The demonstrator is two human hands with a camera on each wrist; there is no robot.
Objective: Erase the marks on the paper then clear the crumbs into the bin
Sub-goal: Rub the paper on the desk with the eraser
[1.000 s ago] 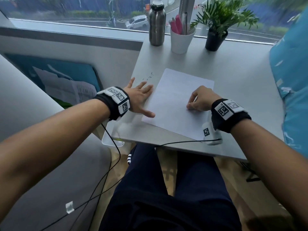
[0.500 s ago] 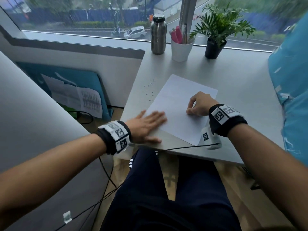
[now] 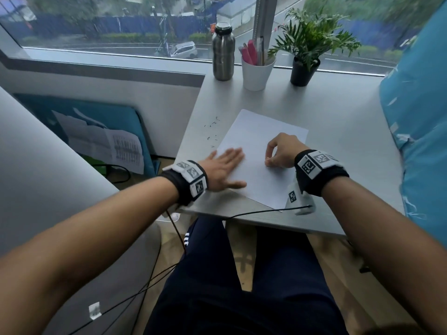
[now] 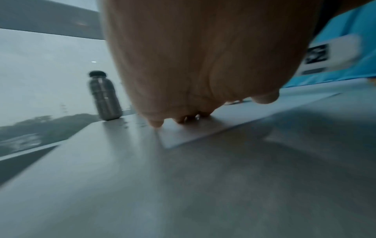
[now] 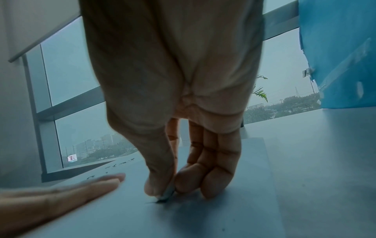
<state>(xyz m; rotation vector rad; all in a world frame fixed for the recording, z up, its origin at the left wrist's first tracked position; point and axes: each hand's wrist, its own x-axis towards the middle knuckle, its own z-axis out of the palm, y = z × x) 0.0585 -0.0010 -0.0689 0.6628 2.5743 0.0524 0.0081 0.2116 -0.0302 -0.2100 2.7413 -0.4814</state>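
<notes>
Pinching eraser [image 5: 167,194], right hand [image 3: 281,151] (paper [image 3: 256,175] beneath).

Both forearms reach forward, each wrist wrapped in a black band with white marker tags. The left hand [image 3: 223,169] lies flat, palm down, fingers straight and together, thumb spread sideways. The right hand [image 3: 281,151] is curled, thumb and forefinger pinching an eraser [image 5: 167,194] (only a sliver shows), its tip pressed downward.
</notes>
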